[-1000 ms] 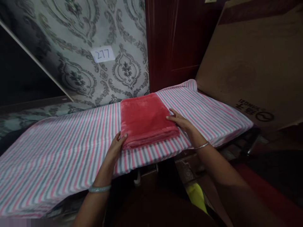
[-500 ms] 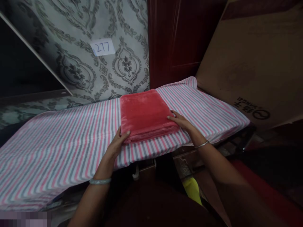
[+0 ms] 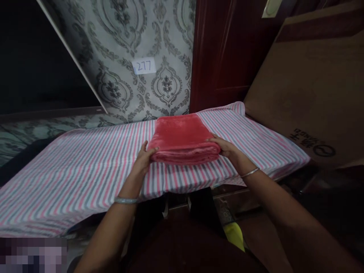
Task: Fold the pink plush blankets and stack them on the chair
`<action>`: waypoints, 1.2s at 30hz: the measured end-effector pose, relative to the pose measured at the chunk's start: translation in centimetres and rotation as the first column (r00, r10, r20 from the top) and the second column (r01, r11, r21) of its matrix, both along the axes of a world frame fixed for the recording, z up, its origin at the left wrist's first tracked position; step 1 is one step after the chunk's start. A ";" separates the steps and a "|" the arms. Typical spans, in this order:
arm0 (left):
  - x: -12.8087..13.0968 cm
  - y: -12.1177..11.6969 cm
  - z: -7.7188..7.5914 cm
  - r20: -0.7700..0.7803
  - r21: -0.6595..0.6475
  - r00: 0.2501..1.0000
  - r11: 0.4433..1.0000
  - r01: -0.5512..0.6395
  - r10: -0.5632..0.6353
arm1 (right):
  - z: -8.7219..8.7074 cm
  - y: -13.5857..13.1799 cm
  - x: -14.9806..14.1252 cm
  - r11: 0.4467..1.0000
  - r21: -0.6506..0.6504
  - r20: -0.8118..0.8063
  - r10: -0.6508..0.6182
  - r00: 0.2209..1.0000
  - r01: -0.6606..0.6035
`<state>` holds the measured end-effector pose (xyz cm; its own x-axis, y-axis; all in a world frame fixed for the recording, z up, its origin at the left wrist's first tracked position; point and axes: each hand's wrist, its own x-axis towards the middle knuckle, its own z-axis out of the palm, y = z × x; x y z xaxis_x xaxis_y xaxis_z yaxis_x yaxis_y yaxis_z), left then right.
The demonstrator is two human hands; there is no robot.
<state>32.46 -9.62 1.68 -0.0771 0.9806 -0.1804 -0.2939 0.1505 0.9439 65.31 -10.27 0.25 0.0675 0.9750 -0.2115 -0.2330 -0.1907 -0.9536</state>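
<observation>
A folded red plush blanket (image 3: 182,132) rests on a striped cloth (image 3: 99,163) in pink, grey and white. Its near edge shows several stacked layers and looks slightly raised. My left hand (image 3: 144,159) grips the near left corner, thumb on top and the other fingers at the side and partly hidden. At the near right corner, my right hand (image 3: 226,147) holds the blanket too, its thumb over the top and its lower fingers out of sight beneath.
The striped cloth drapes a long narrow surface against a patterned wall (image 3: 122,60) bearing a paper marked 277 (image 3: 144,66). A dark screen (image 3: 42,64) stands at left. A large cardboard box (image 3: 309,87) leans at right before a dark red door (image 3: 218,53).
The blanket's near edge has been lifted and straightened, so its folded layers show more. Both hands have stayed on its near corners, and the camera view has shifted left.
</observation>
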 end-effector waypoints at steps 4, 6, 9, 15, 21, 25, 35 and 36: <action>-4.8 1.7 3.5 0.114 0.055 0.983 0.987 -0.152 0.145 | 1.4 -3.4 -6.8 0.988 0.152 -0.232 0.011 0.973 0.025; -7.2 1.4 4.1 0.139 0.043 0.970 0.978 -0.206 0.198 | 0.8 -5.6 -11.1 0.987 0.147 -0.321 -0.015 0.947 0.065; -9.3 -1.3 2.5 0.146 -0.021 0.954 0.965 -0.262 0.262 | -1.3 -8.3 -16.2 0.995 0.033 -0.431 -0.072 0.899 0.095; -8.8 -9.3 -3.0 0.345 -0.322 0.903 0.936 -0.143 0.257 | -3.0 -8.0 -18.5 0.991 -0.028 -0.432 -0.130 0.892 0.131; -3.8 -12.5 -4.3 0.512 -0.257 0.856 0.937 0.238 -0.077 | -2.6 -8.1 -18.1 0.997 0.036 -0.315 -0.054 0.948 0.069; -1.1 -11.5 -3.1 0.519 -0.219 0.855 0.968 0.121 0.011 | -3.0 -10.0 -18.3 0.998 0.033 -0.279 -0.035 0.960 0.046; 3.5 -9.3 -3.5 0.470 -0.136 0.879 0.991 -0.014 0.077 | -4.3 -7.5 -11.7 0.986 -0.168 -0.333 -0.064 0.941 0.007; 3.7 -9.1 -3.9 0.450 -0.153 0.888 0.988 -0.031 0.098 | -4.4 -6.7 -10.9 0.985 -0.171 -0.340 -0.073 0.938 0.015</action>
